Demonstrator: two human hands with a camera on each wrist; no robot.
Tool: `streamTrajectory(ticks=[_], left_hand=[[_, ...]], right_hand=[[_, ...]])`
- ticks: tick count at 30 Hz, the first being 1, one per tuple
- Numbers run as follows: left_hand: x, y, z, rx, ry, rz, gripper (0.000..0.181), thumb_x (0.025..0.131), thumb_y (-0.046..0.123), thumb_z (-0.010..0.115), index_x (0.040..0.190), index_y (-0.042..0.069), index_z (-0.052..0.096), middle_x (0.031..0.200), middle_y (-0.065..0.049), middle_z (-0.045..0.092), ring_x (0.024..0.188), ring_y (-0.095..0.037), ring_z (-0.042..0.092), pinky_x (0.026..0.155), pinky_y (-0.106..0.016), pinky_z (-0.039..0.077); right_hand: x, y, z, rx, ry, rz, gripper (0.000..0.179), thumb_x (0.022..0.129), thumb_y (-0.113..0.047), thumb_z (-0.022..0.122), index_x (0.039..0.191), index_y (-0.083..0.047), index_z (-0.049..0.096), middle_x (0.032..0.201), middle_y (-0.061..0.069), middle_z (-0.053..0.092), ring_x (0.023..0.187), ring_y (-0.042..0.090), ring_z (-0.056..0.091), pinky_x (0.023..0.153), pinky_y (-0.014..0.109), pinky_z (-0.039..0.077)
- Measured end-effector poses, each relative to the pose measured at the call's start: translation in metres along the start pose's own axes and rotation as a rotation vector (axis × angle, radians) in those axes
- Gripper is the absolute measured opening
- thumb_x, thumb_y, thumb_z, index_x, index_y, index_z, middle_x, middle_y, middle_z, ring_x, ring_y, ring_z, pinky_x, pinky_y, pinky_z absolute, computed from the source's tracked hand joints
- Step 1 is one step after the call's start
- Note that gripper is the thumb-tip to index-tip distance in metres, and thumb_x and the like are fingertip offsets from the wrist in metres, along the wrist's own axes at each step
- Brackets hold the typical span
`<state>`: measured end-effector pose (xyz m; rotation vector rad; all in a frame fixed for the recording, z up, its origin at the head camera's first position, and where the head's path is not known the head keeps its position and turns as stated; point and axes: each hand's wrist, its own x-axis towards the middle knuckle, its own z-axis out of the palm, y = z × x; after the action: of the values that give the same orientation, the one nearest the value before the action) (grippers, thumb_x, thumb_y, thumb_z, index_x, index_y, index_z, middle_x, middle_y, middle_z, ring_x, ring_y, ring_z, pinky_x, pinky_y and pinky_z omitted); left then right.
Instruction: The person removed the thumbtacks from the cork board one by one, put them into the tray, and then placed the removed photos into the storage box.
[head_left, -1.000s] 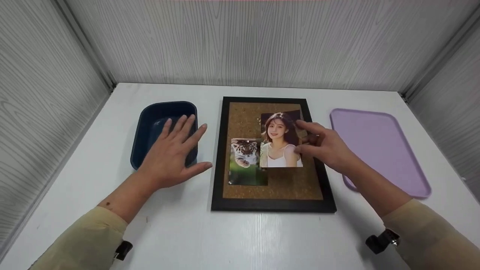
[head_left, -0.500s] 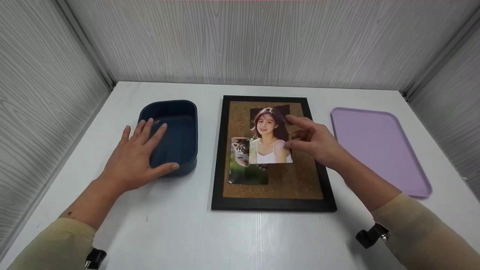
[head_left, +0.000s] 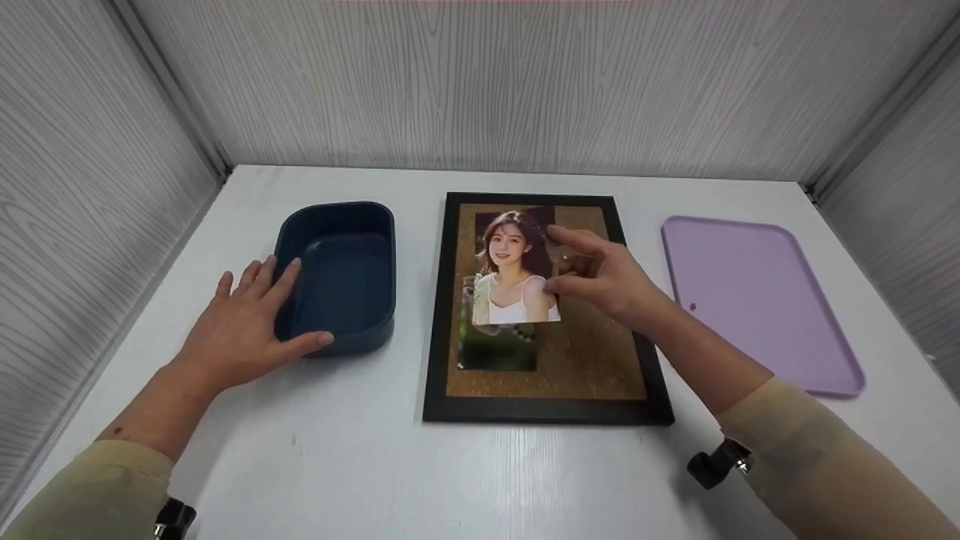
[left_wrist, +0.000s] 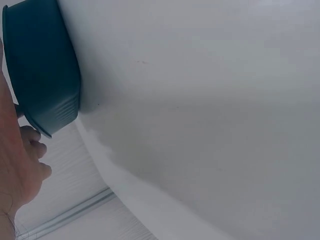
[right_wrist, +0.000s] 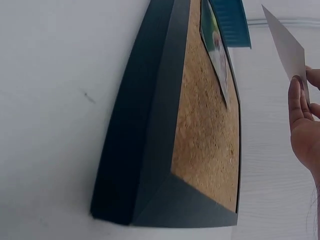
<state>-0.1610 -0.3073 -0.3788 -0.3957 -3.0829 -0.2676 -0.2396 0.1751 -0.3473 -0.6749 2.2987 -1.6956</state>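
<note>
My right hand (head_left: 607, 281) pinches a portrait photo (head_left: 510, 274) by its right edge, thumb below and finger above. The right wrist view shows this photo (right_wrist: 286, 42) raised above the cork board, tilted and apart from it. Beneath it a tiger photo (head_left: 495, 351) lies on the cork, its upper part mostly covered in the head view. The black-framed cork board (head_left: 592, 360) lies flat on the table. My left hand (head_left: 236, 330), fingers spread, is at the near left side of a dark blue container (head_left: 345, 277). Whether its palm touches the rim I cannot tell.
To the right lies a flat lilac tray (head_left: 757, 300), partly behind my right forearm, with a small dark speck on it. The white table (head_left: 360, 465) is bounded by pale wood-grain panels (head_left: 495, 90) at the back and sides.
The portrait photo has moved left with my right hand, covering more of the tiger photo. My left hand has drawn back left, from over the container to its left side.
</note>
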Motion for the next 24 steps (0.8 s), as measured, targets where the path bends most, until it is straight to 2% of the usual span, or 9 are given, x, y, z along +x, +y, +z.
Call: streamTrajectory(ticks=[5,13,19,24], left_hand=[[0.000,0.000,0.001,-0.009,-0.018,-0.010,0.115,0.093,0.077,0.060,0.169,0.002,0.019,0.169,-0.037,0.018,0.156,-0.056,0.018,0.122,-0.074,0.009],[-0.002,-0.001,-0.001,-0.049,0.007,-0.003,0.113,0.093,0.075,0.063,0.169,0.003,0.021,0.169,-0.036,0.016,0.157,-0.055,0.016,0.123,-0.072,0.009],[-0.004,-0.001,-0.001,-0.084,-0.014,-0.011,0.114,0.093,0.074,0.064,0.170,0.004,0.018,0.170,-0.036,0.014,0.157,-0.054,0.014,0.125,-0.069,0.008],[-0.002,-0.001,-0.002,-0.112,-0.026,-0.018,0.114,0.093,0.074,0.064,0.170,0.005,0.016,0.171,-0.035,0.011,0.158,-0.052,0.011,0.127,-0.065,0.008]], right_hand=[[0.006,-0.004,0.009,-0.005,-0.016,0.007,0.076,0.095,-0.004,0.079,0.162,-0.009,0.044,0.157,0.009,0.049,0.117,0.027,0.069,0.089,0.027,0.060],[0.020,-0.012,0.026,-0.009,-0.040,0.007,0.075,0.095,-0.006,0.079,0.162,-0.013,0.046,0.156,0.003,0.050,0.117,0.026,0.068,0.089,0.031,0.060],[0.031,-0.014,0.038,0.015,-0.070,0.019,0.075,0.097,-0.007,0.078,0.163,-0.014,0.044,0.159,0.003,0.047,0.120,0.025,0.067,0.090,0.034,0.061],[0.039,-0.019,0.046,0.021,-0.076,0.024,0.076,0.096,-0.011,0.080,0.163,-0.014,0.044,0.158,0.000,0.048,0.121,0.022,0.068,0.095,0.045,0.060]])
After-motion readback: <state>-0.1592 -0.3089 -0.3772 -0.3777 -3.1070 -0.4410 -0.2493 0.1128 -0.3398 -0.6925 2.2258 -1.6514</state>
